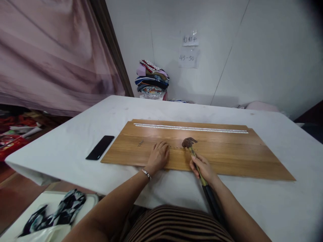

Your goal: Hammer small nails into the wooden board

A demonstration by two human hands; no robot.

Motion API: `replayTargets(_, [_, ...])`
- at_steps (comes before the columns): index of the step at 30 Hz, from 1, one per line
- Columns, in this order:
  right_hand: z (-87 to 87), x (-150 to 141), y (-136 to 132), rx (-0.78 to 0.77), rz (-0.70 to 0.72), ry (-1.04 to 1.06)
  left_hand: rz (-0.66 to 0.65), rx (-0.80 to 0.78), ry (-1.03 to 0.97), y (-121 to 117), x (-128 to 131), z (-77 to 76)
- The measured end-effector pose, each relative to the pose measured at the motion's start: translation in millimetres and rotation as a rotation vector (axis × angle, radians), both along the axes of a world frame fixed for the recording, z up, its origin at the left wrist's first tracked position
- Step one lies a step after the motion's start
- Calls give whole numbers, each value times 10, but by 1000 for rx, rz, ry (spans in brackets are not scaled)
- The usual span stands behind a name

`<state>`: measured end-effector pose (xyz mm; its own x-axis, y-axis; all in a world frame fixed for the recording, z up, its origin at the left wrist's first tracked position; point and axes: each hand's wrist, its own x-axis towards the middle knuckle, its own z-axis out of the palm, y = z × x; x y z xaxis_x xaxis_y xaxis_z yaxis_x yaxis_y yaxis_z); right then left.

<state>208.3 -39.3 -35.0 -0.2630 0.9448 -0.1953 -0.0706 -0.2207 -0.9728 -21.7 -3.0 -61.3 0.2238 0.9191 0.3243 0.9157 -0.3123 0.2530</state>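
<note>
Hammer (203, 180) in play, its head over the middle of the board (239, 158), its handle trailing off the board's near edge! The right hand (204, 167) has it, fingers clamped firmly round the handle; whether the head touches wood or hangs just above, I can't tell from where I stand.

Over to the left hand (158, 155), down on the board left of its middle: fingers bent and drawn close together, tips near the surface. Is a nail pinched in there? Can't tell, the knuckles hide it.

Now the score. A scatter of tiny specks (177, 147) runs across the board's middle, between the left hand and the hammer head and a little beyond; to my eye they're nail heads, so I'd call the nailing under way, though they're too small to count or to judge how deep they sit. And left of them, towards the board's left end, a small bunch of nails (140, 143) lies loose, so those, at least, are not driven. Two pale marked strips (191, 128) lie lengthwise along the board's far side, and the board itself lies flat on the tabletop (227, 112).
</note>
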Motion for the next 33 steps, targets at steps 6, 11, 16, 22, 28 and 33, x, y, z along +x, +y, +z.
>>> replayTargets(6, [10, -13, 8, 2, 6, -8, -8, 4, 4, 1, -4, 17])
replayTargets(11, [10, -10, 1, 16, 7, 5, -9, 32, 4, 10, -7, -17])
replayTargets(16, [7, -14, -1, 14, 0, -1, -5, 16, 0, 3, -1, -9])
replayTargets(22, [11, -15, 1, 6, 0, 0, -9, 13, -9, -2, -2, 6])
replayTargets(28, [5, -17, 3, -11, -12, -3, -3, 11, 0, -4, 0, 6])
replayTargets(33, [8, -14, -4, 1, -6, 6, 1, -11, 2, -13, 11, 39])
